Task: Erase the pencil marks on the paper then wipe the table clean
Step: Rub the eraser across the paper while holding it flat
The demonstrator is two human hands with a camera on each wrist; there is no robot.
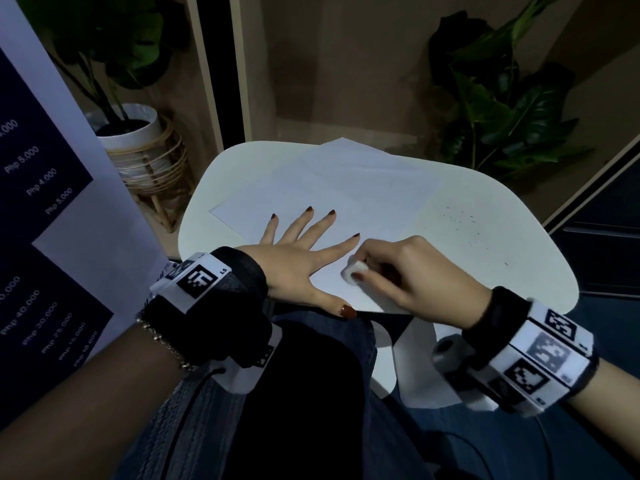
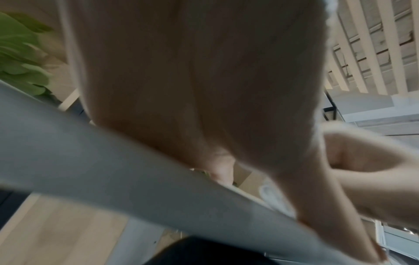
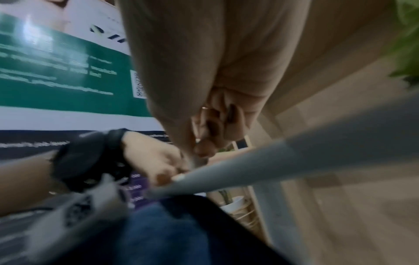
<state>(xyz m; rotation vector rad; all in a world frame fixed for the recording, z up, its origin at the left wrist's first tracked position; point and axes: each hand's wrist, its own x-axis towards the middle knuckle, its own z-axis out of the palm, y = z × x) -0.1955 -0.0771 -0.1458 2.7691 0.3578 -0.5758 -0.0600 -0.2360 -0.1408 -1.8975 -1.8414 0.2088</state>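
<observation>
A white sheet of paper (image 1: pixel 339 195) lies across a small white table (image 1: pixel 519 271). My left hand (image 1: pixel 304 247) rests flat on the paper's near part, fingers spread and straight. Just right of its index finger, my right hand (image 1: pixel 398 271) pinches a small white eraser (image 1: pixel 355 270) against the paper near the front edge. Dark eraser crumbs (image 1: pixel 464 223) are scattered on the bare table right of the sheet. Both wrist views are blurred; the left wrist view shows my palm (image 2: pixel 204 89) above the table edge (image 2: pixel 113 161), the right wrist view my curled fingers (image 3: pixel 217 125).
A potted plant in a white pot on a rattan stand (image 1: pixel 138 147) is at the left of the table, another leafy plant (image 1: pixel 502 109) behind at the right. A printed banner (image 1: pixel 41 202) hangs at the left. My lap in jeans (image 1: pixel 311 393) is under the near edge.
</observation>
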